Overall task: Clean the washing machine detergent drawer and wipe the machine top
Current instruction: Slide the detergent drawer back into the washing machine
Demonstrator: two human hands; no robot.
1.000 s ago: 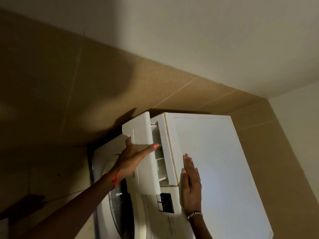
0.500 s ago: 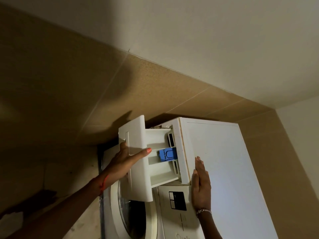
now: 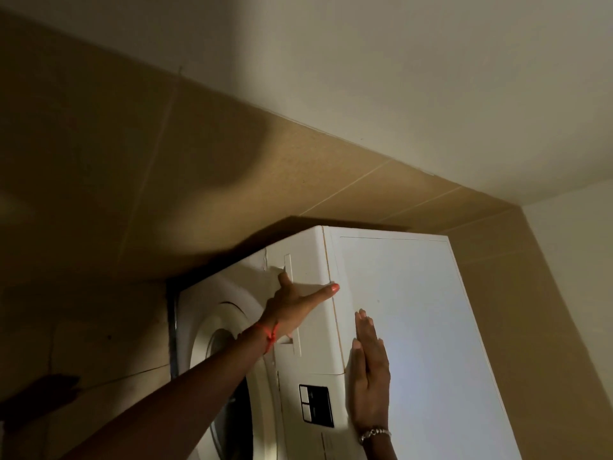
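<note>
Drawer point(image 3: 311, 260) shut flush in washing machine point(image 3: 212, 303) front, long axis along top edge, face outward. Left hand point(image 3: 288, 310) presses it, thumb and forefinger spread straight. Right hand point(image 3: 371, 376) flat on machine top point(image 3: 414, 327), fingers point(image 3: 363, 327) together.

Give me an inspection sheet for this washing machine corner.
Surface: machine top, white, right hand flat on it.
Job's things: detergent drawer flush with the front; no cloth seen.
Clutter: nothing seen.
Grippers: left hand on the drawer front, thumb stretched toward the top edge; right hand's fingers straight.
Cables: nothing seen.
Surroundings: round door, dark display, beige wall tiles, dim light.
</note>
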